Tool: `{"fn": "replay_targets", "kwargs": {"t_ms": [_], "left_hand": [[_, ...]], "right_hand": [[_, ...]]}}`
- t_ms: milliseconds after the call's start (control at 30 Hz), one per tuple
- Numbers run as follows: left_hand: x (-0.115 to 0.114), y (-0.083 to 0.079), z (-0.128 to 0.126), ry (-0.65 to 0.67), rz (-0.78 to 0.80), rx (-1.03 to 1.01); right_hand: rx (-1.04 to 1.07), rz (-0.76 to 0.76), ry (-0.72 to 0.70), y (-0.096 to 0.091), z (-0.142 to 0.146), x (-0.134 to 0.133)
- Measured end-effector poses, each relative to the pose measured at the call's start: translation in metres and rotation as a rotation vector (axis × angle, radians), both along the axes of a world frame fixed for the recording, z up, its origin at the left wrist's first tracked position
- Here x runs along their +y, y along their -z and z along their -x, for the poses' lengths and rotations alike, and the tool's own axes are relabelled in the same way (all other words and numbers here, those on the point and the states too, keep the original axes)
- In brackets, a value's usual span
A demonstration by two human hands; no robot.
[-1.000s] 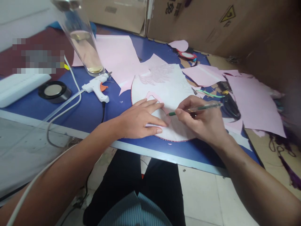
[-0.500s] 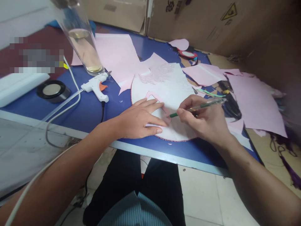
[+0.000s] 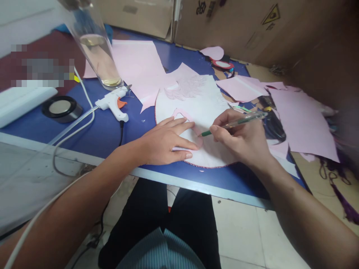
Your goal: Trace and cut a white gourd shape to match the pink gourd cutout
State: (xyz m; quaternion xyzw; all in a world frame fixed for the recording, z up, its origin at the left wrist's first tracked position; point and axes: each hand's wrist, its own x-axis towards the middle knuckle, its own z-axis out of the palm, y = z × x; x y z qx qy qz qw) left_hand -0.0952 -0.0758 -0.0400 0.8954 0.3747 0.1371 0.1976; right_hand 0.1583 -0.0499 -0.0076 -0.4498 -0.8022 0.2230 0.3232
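A round white sheet (image 3: 202,101) with a red-dotted edge lies on the blue table (image 3: 106,130) near its front edge. On it rests a pink paper cut-out (image 3: 183,113). My left hand (image 3: 165,141) lies flat on the cut-out, fingers stretched out and pressing it down. My right hand (image 3: 241,137) is closed on a green pen (image 3: 235,123), whose tip touches the sheet just right of my left fingertips.
A white glue gun (image 3: 112,102) lies left of the sheet, its cable trailing off the table. Behind it stands a tall clear glass (image 3: 98,52). A black round disc (image 3: 61,108) sits far left. Pink paper sheets (image 3: 303,119), scissors (image 3: 273,127) and cardboard boxes (image 3: 224,26) fill the back and right.
The pen tip has shifted slightly along the cut-out's edge and the pen's angle has changed a little. My left hand has stayed in place.
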Motion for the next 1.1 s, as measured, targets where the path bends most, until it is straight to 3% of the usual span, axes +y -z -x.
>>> {"fn": "replay_targets", "kwargs": {"t_ms": [1100], "left_hand": [[-0.0001, 0.0014, 0.0019, -0.001, 0.006, 0.007]], "right_hand": [[0.005, 0.025, -0.018, -0.0007, 0.0008, -0.0003]]}}
